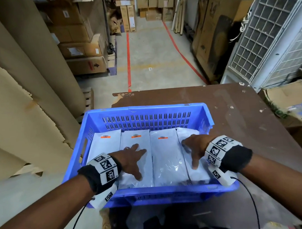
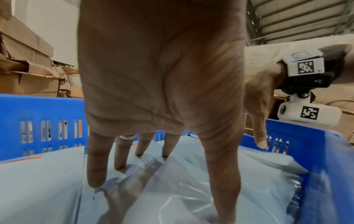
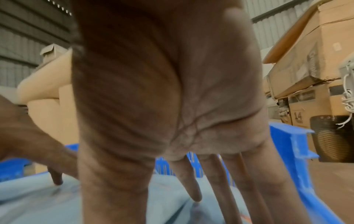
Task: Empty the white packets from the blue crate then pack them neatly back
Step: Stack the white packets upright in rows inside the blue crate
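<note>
Head view first: the blue crate (image 1: 144, 115) sits on a scuffed brown table (image 1: 239, 108), and four white packets (image 1: 166, 157) lie flat inside it, side by side in one row. Each packet's long axis runs from the near wall to the far wall, with the orange-labelled ends pointing away from the person (three labels show, the rightmost packet's far end is rumpled). The left hand (image 1: 131, 161) rests spread on the second packet from the left, fingers straight and splayed wide, nothing gripped. The right hand (image 1: 195, 150) lies the same way on the rightmost packet, thumb reaching toward the third one. So the packets are under both palms, not between any fingers.

Left wrist view: the left hand (image 2: 162, 75) stands on its fingertips (image 2: 95, 181), which dent the glossy plastic of the packet (image 2: 182, 197) below. The crate wall (image 2: 38, 115) runs behind, and the right hand (image 2: 258, 106) shows off to the side.

Right wrist view (pretty blurry): the right hand (image 3: 168, 91) has straight fingers (image 3: 193, 192) pressing down on a packet (image 3: 47, 204), right beside the crate's side wall (image 3: 291, 144). The other hand's finger (image 3: 55, 178) touches a packet further over.
</note>
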